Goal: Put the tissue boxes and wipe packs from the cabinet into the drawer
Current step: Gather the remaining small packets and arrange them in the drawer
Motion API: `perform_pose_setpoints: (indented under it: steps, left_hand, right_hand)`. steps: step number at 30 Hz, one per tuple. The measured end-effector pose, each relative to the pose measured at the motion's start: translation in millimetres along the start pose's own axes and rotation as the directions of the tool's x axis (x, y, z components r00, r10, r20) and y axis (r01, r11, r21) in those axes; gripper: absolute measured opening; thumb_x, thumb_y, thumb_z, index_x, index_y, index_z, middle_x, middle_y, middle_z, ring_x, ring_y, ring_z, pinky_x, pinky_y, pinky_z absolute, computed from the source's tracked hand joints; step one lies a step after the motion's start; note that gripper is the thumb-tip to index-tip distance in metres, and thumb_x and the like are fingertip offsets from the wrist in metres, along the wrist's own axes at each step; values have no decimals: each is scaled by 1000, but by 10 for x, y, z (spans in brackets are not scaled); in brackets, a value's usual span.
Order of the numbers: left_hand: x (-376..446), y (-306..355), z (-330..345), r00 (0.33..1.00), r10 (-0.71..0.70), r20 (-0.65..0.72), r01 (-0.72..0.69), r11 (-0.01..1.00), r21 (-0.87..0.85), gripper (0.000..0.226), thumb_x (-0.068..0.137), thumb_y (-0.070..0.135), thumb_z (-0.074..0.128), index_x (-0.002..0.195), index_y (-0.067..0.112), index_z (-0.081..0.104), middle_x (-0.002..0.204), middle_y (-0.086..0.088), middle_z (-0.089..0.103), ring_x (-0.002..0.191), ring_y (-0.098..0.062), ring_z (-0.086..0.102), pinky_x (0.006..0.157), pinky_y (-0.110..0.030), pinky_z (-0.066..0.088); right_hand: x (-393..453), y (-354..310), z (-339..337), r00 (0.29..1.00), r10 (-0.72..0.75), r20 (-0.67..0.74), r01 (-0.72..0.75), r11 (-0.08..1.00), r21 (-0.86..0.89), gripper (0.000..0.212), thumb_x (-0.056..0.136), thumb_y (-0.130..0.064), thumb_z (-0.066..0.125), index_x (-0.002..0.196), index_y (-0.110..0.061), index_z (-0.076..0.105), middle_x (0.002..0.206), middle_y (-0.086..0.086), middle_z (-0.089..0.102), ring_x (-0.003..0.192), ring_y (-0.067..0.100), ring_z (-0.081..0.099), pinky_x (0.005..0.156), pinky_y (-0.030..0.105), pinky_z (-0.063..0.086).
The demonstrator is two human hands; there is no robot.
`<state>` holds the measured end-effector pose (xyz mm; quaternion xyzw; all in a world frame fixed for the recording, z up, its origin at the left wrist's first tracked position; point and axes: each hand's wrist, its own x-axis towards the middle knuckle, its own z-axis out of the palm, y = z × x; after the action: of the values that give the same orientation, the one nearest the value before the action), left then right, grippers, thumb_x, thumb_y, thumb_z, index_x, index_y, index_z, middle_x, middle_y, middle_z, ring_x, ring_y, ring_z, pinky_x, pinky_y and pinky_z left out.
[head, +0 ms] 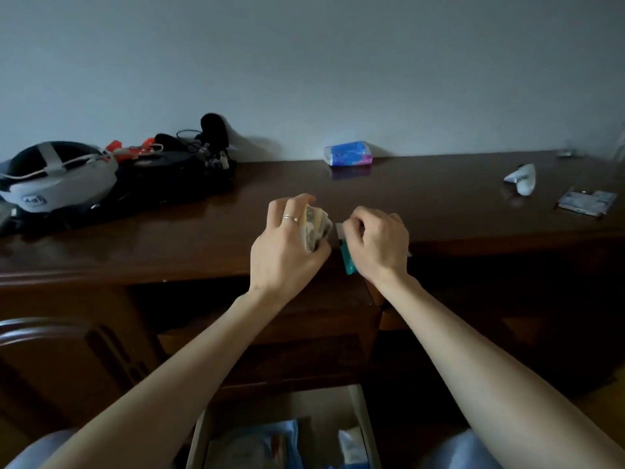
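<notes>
My left hand (287, 245) grips a small yellowish tissue pack (316, 228) above the dark wooden cabinet top (439, 204). Just to its right, my right hand (377, 245) grips a teal and white wipe pack (346, 258), mostly hidden under the fingers. A blue and pink tissue pack (348, 153) lies at the back of the cabinet top against the wall. Below, between my arms, the drawer (358, 401) stands open with bluish and white packs (267, 441) inside.
A white headset (57, 177) and a black bag with cables (179, 170) fill the left of the top. At the right lie a crumpled white wrapper (522, 179) and a flat card-like pack (586, 203). A curved chair back (44, 328) is at lower left.
</notes>
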<state>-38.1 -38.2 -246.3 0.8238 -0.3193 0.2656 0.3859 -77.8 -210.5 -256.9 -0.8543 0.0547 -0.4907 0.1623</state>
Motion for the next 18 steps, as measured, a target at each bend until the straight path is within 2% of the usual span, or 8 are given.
perform_pose_setpoints:
  steps: [3, 6, 8, 10, 12, 13, 16, 18]
  left_hand:
    - [-588, -81, -25, 991, -80, -104, 61, 982, -179, 61, 77, 42, 71, 132, 42, 45, 130, 15, 44, 96, -1, 59, 63, -8, 46]
    - [-1345, -325, 109, 977, -203, -66, 179, 947, -267, 60, 79, 37, 74, 134, 36, 48, 130, 10, 47, 109, 5, 55, 75, -1, 44]
    - [-1884, -532, 235, 939, -342, 26, 336, 905, -261, 59, 80, 36, 74, 133, 36, 48, 127, 11, 48, 106, 10, 54, 74, -1, 43]
    - [-2394, -751, 370, 886, -450, 112, 463, 862, -206, 58, 80, 37, 75, 132, 36, 49, 125, 12, 48, 101, 9, 53, 75, -6, 42]
    - [-2813, -952, 483, 841, -515, 162, 536, 834, -128, 57, 80, 38, 76, 130, 36, 50, 123, 13, 49, 97, 8, 49, 73, -6, 38]
    - [-2970, -1040, 529, 809, -559, 183, 581, 808, -97, 56, 79, 38, 77, 129, 37, 50, 121, 14, 49, 96, 8, 48, 71, -4, 35]
    - [-3279, -1237, 625, 676, -706, 210, 732, 677, -81, 52, 77, 36, 79, 122, 41, 51, 113, 14, 51, 90, 4, 52, 65, -4, 35]
    - [-3389, -1344, 638, 652, -728, 214, 753, 654, -68, 52, 77, 35, 79, 121, 40, 52, 111, 13, 53, 88, 7, 55, 65, -7, 39]
  right_hand:
    - [-632, -73, -32, 992, 90, -85, -78, 987, 144, 27, 96, -24, 45, 70, -22, 54, 65, -15, 54, 60, 2, 50, 72, 16, 37]
    - [-1542, -31, 34, 938, 330, 102, -345, 914, 212, 30, 96, -30, 38, 69, -24, 50, 63, -14, 56, 64, 2, 56, 64, 21, 44]
    - [-2152, 40, 155, 746, 581, 325, -643, 755, 127, 36, 96, -42, 34, 74, -24, 55, 74, -1, 66, 69, 12, 63, 61, 29, 46]
    - [-2676, 184, 322, 366, 800, 475, -886, 456, -86, 43, 101, -48, 35, 88, -19, 63, 94, 12, 71, 85, 27, 67, 70, 33, 47]
    - [-3077, 272, 453, -24, 835, 550, -972, 110, -209, 49, 105, -51, 37, 112, -11, 65, 111, 17, 70, 97, 34, 67, 81, 38, 52]
    - [-3229, 290, 496, -144, 803, 579, -971, -2, -239, 52, 106, -51, 38, 123, -9, 63, 116, 16, 68, 99, 33, 66, 83, 39, 52]
    - [-3578, 287, 534, -239, 699, 674, -957, -53, -285, 38, 105, -51, 41, 119, -22, 61, 101, 5, 66, 84, 20, 62, 70, 32, 47]
    - [-3734, 306, 566, -257, 636, 728, -949, -25, -313, 34, 105, -48, 41, 121, -27, 62, 108, 8, 66, 96, 24, 63, 84, 37, 51]
